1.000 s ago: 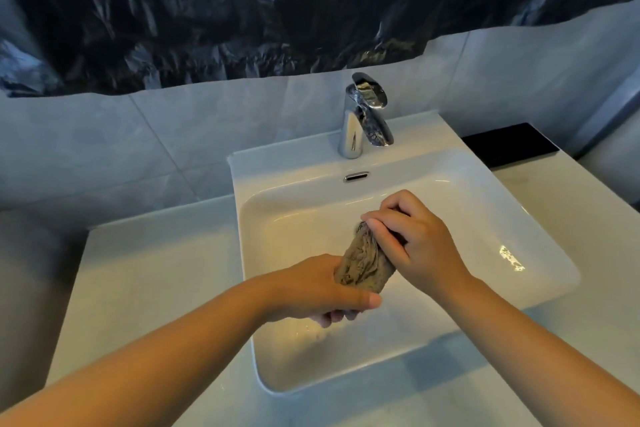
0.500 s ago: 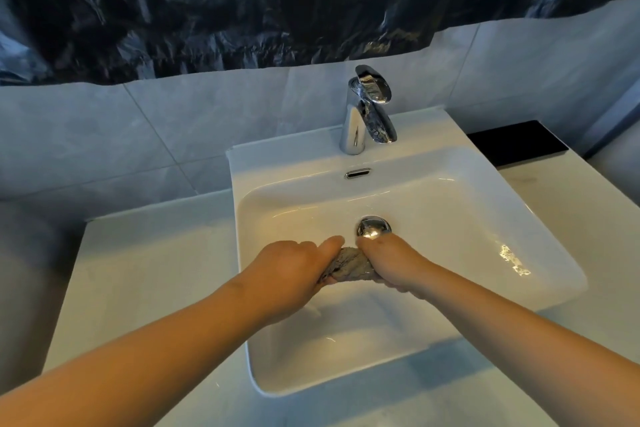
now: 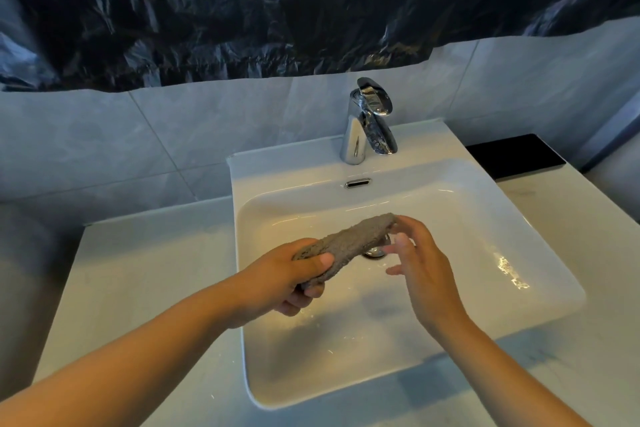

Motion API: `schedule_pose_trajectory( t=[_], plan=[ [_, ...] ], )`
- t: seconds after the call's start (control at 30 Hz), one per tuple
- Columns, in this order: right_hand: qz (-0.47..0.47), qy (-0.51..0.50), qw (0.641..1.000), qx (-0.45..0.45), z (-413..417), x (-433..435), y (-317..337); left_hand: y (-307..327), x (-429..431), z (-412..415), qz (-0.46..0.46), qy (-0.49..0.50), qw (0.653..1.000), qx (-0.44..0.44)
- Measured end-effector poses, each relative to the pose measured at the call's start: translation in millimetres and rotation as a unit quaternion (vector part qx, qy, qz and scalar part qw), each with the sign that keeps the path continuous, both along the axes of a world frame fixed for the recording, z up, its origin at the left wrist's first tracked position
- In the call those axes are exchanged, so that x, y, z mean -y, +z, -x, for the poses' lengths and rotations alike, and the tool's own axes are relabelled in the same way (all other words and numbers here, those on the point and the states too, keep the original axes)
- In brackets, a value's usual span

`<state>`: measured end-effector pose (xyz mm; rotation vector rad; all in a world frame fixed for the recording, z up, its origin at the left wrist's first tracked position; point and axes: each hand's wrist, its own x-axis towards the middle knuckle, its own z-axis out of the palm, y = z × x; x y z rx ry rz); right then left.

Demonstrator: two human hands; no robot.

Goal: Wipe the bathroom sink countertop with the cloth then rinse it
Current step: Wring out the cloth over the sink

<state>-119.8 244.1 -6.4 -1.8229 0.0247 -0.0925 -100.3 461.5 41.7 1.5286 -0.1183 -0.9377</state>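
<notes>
The countertop [image 3: 138, 270] surrounds the white sink [image 3: 519, 253], with the faucet [image 3: 367, 125] at the sink's back rim. Over the sink's basin, the twisted grey cloth [image 3: 353, 239] stretches above the drain [image 3: 375, 253]. The left hand [image 3: 287, 274] grips its near end. The right hand [image 3: 419, 267] is loose, with fingers spread, touching its far end.

Dim bluish light, warm glow and glare in the sink [image 3: 554, 291], blurred right fingers, edges bowed
</notes>
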Motion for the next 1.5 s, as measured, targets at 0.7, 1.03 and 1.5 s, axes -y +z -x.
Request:
schedule_pose_trajectory(
  t=[0.7,1.03,1.5],
  plan=[
    [0.144,0.064,0.969,-0.192,-41,-49,0,0,-3,-6,-0.392,-0.206,0.739,0.508],
    [0.095,0.070,0.987,-0.113,-23,-36,16,-5,-5,-3,-0.263,-0.090,0.886,0.371],
    [0.128,-0.038,0.982,0.131,-3,-54,-15,34,-12,-14,-0.209,-0.236,0.948,0.043]
  ],
)
